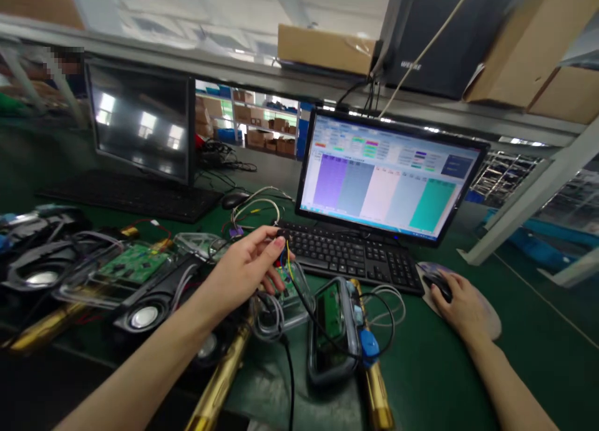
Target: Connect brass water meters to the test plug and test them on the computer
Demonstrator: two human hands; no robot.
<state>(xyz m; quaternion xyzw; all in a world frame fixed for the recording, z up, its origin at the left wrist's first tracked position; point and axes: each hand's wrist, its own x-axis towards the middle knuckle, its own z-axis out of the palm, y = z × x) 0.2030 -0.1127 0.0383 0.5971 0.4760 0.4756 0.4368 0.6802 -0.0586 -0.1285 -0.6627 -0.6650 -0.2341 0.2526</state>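
My left hand (253, 259) pinches a small dark connector (282, 234) with thin yellow, blue and red wires, just over the front left corner of the black keyboard (346, 255). Below the fingers lies a clear plastic case (299, 303) with a green circuit board inside. My right hand (461, 300) rests over a black computer mouse (440, 286) on a pale mouse pad (484, 315). Between my hands, a grey handheld device (330, 331) with a dark screen leans beside a gold tube (377, 393). A black cable crosses the device.
A lit monitor (379, 175) shows coloured columns behind the keyboard. On the left stand a dark monitor (140, 122) and a second keyboard (135, 194). Speakers (145, 317), circuit boards (135, 261) and gold tubes crowd the left bench. Cardboard boxes (325, 47) sit on the overhead shelf.
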